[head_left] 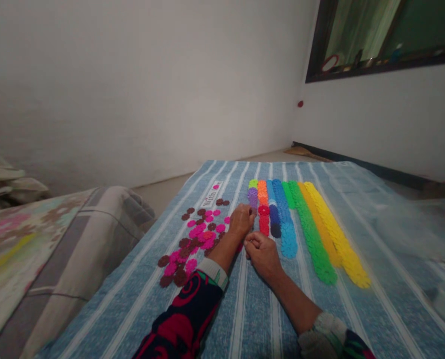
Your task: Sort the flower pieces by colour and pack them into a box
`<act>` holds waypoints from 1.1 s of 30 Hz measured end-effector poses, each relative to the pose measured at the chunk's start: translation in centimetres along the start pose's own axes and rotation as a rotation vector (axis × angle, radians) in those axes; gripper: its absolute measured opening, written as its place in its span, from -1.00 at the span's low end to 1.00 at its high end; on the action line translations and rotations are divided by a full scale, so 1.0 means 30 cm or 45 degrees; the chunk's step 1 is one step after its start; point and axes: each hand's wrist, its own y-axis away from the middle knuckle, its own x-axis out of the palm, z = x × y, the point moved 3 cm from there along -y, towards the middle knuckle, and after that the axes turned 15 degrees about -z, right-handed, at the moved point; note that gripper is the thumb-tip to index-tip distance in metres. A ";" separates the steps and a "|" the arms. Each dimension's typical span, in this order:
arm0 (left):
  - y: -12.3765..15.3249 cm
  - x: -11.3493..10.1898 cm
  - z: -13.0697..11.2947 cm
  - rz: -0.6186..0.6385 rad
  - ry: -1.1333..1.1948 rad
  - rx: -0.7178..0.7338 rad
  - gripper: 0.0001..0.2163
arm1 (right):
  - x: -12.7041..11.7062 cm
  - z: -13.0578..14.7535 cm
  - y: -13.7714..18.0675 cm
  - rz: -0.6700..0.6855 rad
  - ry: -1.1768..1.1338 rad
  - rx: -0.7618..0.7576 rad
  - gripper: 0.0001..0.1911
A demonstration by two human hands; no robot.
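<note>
My left hand (242,219) is closed at the near end of a short purple column of discs (252,195). Its fingertips are mostly hidden, so what they pinch cannot be made out. Just nearer to me, my right hand (264,255) has its fingers curled together, with a bit of pink (239,248) beside the fingertips. Left of my left forearm lies a loose heap of pink discs (208,242) and brown discs (180,277). To the right, overlapping flower-edged discs form columns: red (264,227), dark blue (274,217), light blue (289,241), green (312,242) and yellow (336,232).
A blue-and-white striped cloth (132,309) covers the table. A "With love" label (210,195) lies behind the heap. Clear plastic (413,229) is at the right edge. A grey draped surface (106,234) stands left, and walls (151,89) rise behind.
</note>
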 end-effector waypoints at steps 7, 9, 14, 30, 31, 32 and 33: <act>0.016 -0.024 0.021 -0.004 0.004 -0.032 -0.81 | -0.004 -0.001 0.006 -0.010 0.024 -0.006 -0.87; 0.020 -0.045 0.039 -0.008 -0.029 -0.063 -0.79 | -0.004 -0.002 0.007 -0.010 0.021 0.004 -0.87; 0.009 -0.107 0.129 -0.015 -0.141 -0.163 -0.78 | -0.006 0.001 0.010 -0.027 0.028 0.002 -0.86; -0.189 -0.111 0.394 -0.030 -0.273 -0.470 -0.75 | 0.000 -0.004 0.012 -0.017 0.022 0.027 -0.86; -0.197 -0.103 0.392 -0.024 -0.267 -0.462 -0.76 | 0.001 -0.004 0.012 -0.017 0.028 0.025 -0.86; -0.205 -0.095 0.391 -0.015 -0.262 -0.454 -0.78 | 0.001 -0.004 0.013 -0.016 0.036 0.022 -0.86; -0.212 -0.088 0.391 -0.005 -0.259 -0.445 -0.79 | 0.001 -0.005 0.013 -0.017 0.045 0.017 -0.86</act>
